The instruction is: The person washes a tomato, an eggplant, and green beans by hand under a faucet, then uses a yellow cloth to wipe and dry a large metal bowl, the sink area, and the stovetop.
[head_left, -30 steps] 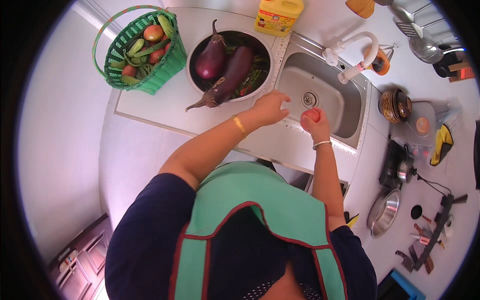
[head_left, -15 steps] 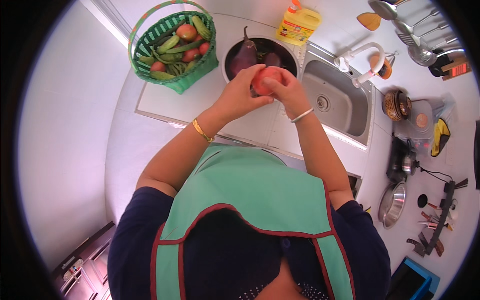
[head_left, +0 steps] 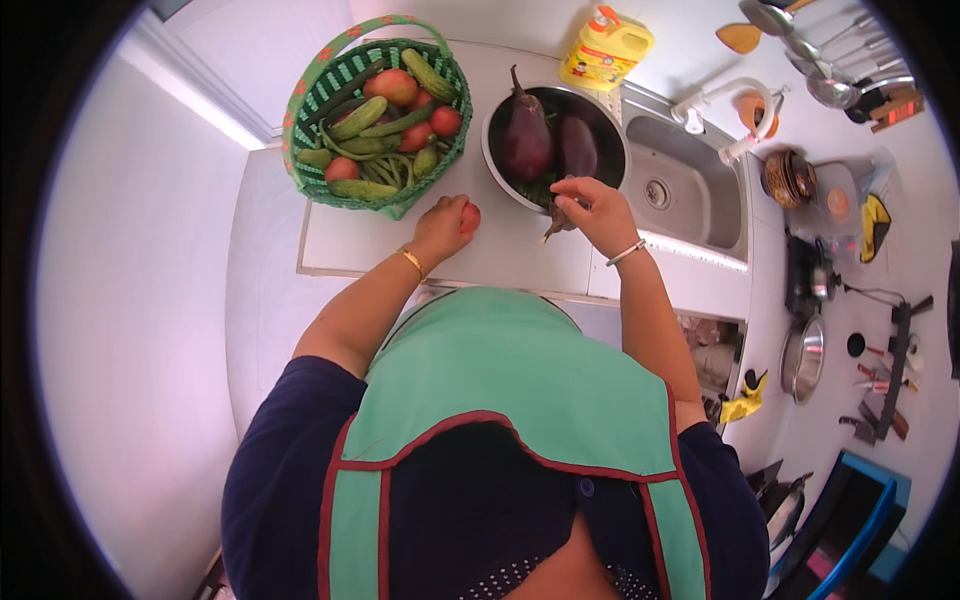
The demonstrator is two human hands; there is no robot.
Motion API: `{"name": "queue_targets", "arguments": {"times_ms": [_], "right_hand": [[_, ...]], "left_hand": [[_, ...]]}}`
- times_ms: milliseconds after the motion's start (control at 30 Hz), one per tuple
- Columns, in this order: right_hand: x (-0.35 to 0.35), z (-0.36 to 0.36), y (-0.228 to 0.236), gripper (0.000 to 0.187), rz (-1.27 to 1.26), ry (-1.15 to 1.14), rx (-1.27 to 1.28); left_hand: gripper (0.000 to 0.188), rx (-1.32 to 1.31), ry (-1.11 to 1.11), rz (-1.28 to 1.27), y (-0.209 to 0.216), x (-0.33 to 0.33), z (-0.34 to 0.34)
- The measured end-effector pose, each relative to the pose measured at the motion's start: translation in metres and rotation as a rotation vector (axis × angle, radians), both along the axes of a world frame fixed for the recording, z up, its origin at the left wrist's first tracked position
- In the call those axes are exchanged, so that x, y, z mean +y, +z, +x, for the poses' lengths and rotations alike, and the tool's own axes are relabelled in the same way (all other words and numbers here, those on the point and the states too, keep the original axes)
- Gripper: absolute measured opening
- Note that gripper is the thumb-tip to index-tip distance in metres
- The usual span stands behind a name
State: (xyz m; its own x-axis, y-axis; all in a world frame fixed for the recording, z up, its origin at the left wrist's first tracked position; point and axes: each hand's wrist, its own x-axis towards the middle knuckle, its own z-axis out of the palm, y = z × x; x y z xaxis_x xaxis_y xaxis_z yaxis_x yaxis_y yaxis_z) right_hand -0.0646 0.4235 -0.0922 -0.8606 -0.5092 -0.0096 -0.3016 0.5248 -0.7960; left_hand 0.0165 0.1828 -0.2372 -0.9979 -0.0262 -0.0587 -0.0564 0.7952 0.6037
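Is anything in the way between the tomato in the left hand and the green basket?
Nothing visible is. The left hand holds the tomato just off the near right side of the basket. The basket's handle arches on the far left.

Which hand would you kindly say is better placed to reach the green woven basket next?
Probably the left hand: it holds a round red tomato close to the green woven basket. The right hand hovers at the near rim of the round metal bowl, farther from the basket.
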Motion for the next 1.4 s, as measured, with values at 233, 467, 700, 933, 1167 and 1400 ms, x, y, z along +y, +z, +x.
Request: {"name": "queue_targets", "arguments": {"times_ms": [233,467,700,933,1167,1400], "right_hand": [[-0.034,0.008,-0.016,0.017,-0.054,-0.064,0.06],[-0.097,0.045,-0.055,0.013,0.176,0.477,0.308],[-0.009,0.015,0.001,0.009,0.116,0.136,0.518],[0.013,0.021,-0.025,0.015,0.272,0.31,0.596],[0.017,-0.015,0.001,0.014,0.076,0.117,0.727],[0.022,-0.048,0.108,0.021,-0.399,-0.361,0.372]], "left_hand": [[0.052,-0.014,-0.094,-0.053,-0.014,-0.006,-0.014],[0.052,0.06,-0.117,-0.036,-0.05,-0.018,-0.009],[0.04,0.167,-0.121,0.059,0.017,-0.011,-0.008],[0.035,0.298,-0.275,0.192,0.067,0.033,-0.032],[0.053,0.3,-0.251,0.174,0.07,0.054,-0.055],[0.087,0.662,-0.225,0.284,0.134,0.094,-0.078]]}}
